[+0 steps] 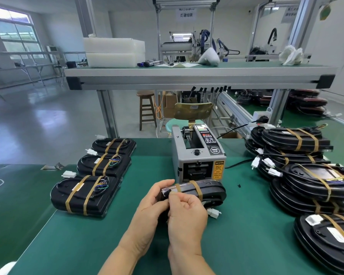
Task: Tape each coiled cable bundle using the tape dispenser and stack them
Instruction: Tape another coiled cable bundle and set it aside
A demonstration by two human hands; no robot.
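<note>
I hold a black cable bundle (211, 190) on edge just in front of the grey tape dispenser (197, 155). My left hand (149, 207) grips its near end. With thumb and finger, my right hand (187, 211) pinches a strip of brown tape (178, 188) against the bundle. A second brown band (197, 188) wraps it further right. A white connector (213, 212) hangs below the bundle. Three taped bundles (85, 193) lie in a row on the left.
A large pile of black bundles (306, 171) with brown bands fills the right side of the green table (107, 235). The dispenser's power cord (236, 164) runs right. A raised shelf (187, 76) spans overhead. A stool and a chair stand behind the table.
</note>
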